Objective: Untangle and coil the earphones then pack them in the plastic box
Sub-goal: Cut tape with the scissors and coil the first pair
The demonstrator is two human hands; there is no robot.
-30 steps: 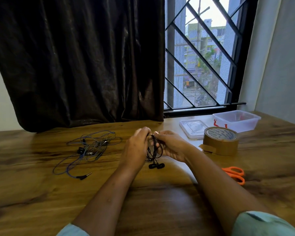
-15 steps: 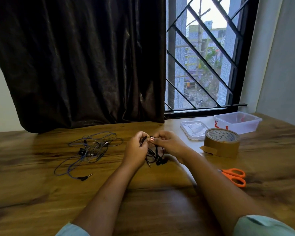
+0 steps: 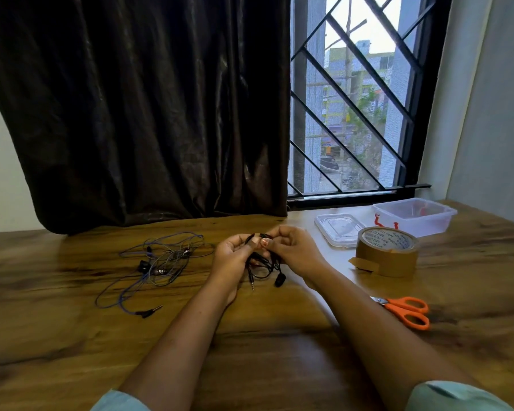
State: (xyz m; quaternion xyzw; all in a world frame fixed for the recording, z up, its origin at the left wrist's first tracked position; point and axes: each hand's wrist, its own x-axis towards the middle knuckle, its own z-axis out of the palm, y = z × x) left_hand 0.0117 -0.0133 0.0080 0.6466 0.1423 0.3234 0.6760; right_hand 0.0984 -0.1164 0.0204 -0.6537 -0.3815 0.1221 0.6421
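Earphones [image 3: 261,264], black, hang bunched between my hands over the middle of the bench [image 3: 72,336]. My left fingers [image 3: 235,244] curl round the bundle. My right fingers [image 3: 288,237] pinch its cable at the top. A plug [image 3: 252,284] and one bud [image 3: 279,279] dangle below. At nine o'clock a blue-grey tangle [image 3: 161,262] lies loose. At two o'clock stands the box [image 3: 414,216], open, its lid [image 3: 339,229] just beside it, tape [image 3: 386,252] nearer me. Scissors [image 3: 407,311] lie at four o'clock.

One view only: wide-angle camera on head. Faces forward and down across wooden table [image 3: 57,336] toward curtain [image 3: 131,114] and barred window [image 3: 353,114] at far edge. Table fills lower half. Left hand [image 3: 232,256], right hand [image 3: 297,253] at arm's length, mid-frame.
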